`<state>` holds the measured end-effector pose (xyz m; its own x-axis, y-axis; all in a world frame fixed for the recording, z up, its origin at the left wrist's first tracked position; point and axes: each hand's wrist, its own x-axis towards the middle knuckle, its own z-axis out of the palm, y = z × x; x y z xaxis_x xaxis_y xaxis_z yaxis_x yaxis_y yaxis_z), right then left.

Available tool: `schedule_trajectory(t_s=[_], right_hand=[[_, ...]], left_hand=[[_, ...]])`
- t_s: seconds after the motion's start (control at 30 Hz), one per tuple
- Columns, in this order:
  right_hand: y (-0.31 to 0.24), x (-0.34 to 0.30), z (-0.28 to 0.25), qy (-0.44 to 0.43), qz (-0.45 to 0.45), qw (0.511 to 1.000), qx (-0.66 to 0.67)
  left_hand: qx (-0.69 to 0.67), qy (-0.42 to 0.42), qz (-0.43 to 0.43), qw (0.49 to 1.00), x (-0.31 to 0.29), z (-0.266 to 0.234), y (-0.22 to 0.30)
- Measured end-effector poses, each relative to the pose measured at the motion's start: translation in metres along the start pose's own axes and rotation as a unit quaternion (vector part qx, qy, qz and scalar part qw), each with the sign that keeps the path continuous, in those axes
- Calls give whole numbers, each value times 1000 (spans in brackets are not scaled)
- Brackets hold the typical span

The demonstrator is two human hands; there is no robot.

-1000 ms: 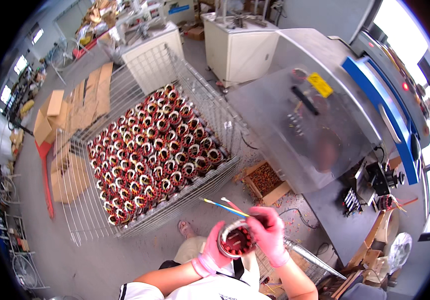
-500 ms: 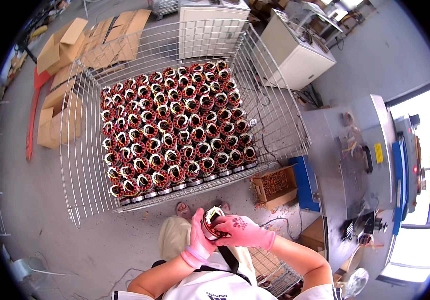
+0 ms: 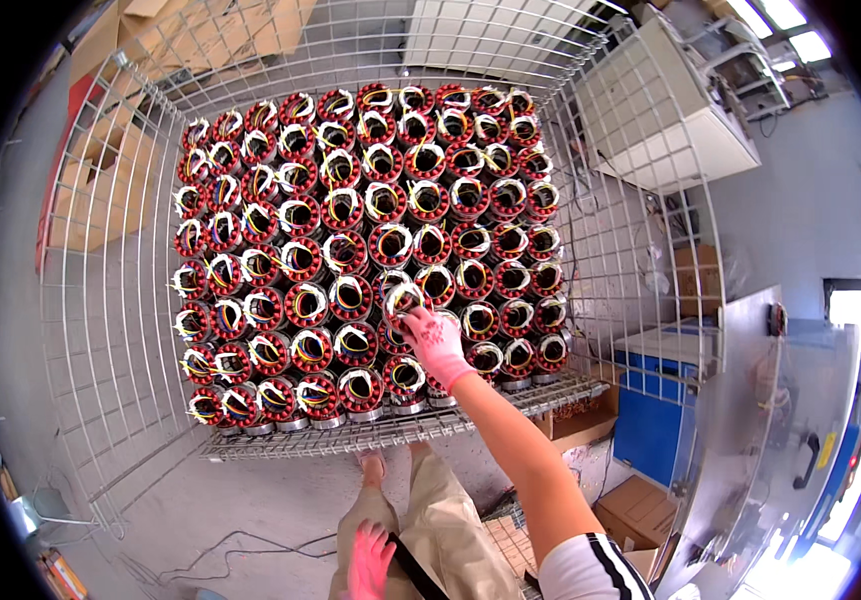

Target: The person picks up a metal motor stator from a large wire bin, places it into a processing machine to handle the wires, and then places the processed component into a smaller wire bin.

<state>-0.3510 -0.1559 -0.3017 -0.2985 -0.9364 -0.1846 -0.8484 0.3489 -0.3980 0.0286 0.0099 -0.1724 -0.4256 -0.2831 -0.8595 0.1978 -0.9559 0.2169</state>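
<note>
My right hand [image 3: 437, 342], in a pink glove, reaches over the wire basket and grips a motor stator [image 3: 403, 296] by its near rim. This ring has red coils, white cord and thin wires, and is among rows of similar stators [image 3: 343, 207] standing on end. Whether it rests on those below or is held just above them, I cannot tell. Low in the picture, close to my trousers, my left hand [image 3: 368, 562] is gloved in pink too, empty with its fingers apart and slightly blurred.
A wire mesh basket [image 3: 410, 436] surrounds the stators, its walls rising on the sides. Cardboard boxes [image 3: 100, 190] lie beyond its left wall. At right stand a white cabinet [image 3: 665, 125], a blue bin [image 3: 652, 405] and a metal-cased machine [image 3: 725, 440]. A cable [image 3: 240, 545] crosses the floor.
Both hands held a stator near my body before. My right hand has carried it forward over the basket; my left has let go and dropped back. My view has moved closer to the basket.
</note>
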Motion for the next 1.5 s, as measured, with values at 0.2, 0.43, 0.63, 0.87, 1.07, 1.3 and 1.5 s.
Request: schedule_trajectory(t_s=[0.2, 0.43, 0.63, 0.87, 1.07, 1.3, 1.5], right_hand=[[23, 56, 48, -14, 57, 997, -59], [13, 60, 48, -38, 42, 995, -80], [9, 73, 56, -86, 23, 984, -157], [9, 84, 63, -142, 39, 975, -168], [3, 83, 55, -132, 34, 977, -163], [-4, 68, 52, -78, 87, 990, -79], [-19, -74, 1, 186, 48, 962, 194]], left_hand=[[-59, -2, 21, 998, 29, 6, -27], [-72, 11, 27, 997, 32, 24, -29], [-71, 13, 14, 997, 34, 24, -20], [-49, 14, 4, 999, 33, 22, -7], [-1, 6, 8, 1000, 27, 23, 1], [85, -22, 4, 996, 8, 22, 4], [174, -75, 27, 981, -22, 30, 8]])
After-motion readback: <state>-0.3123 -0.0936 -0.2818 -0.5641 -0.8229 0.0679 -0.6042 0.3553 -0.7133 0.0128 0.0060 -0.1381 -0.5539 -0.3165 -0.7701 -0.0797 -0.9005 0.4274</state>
